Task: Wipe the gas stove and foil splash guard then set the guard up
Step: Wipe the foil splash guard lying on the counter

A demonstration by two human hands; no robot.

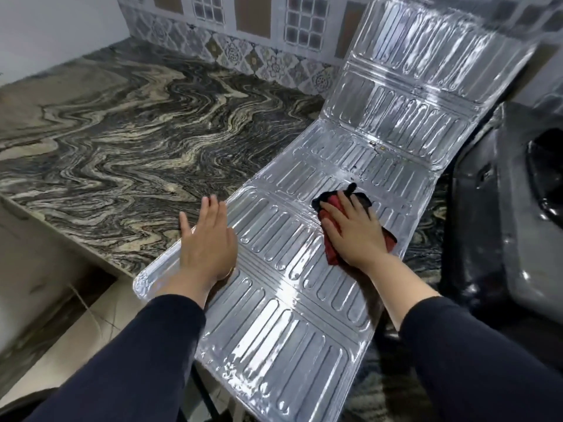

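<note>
The foil splash guard (283,269) lies unfolded across the marble counter, its near end hanging past the counter edge and its far panel leaning up against the tiled wall. My right hand (350,229) presses flat on a red and black cloth (330,249) at the guard's middle. My left hand (205,242) rests open, palm down, on the guard's left edge. The gas stove (511,214) is dark and sits at the right, only partly in view.
The swirled marble counter (122,132) stretches left and back to a patterned tile wall (243,50). The counter's front edge runs diagonally at the lower left, with floor below it.
</note>
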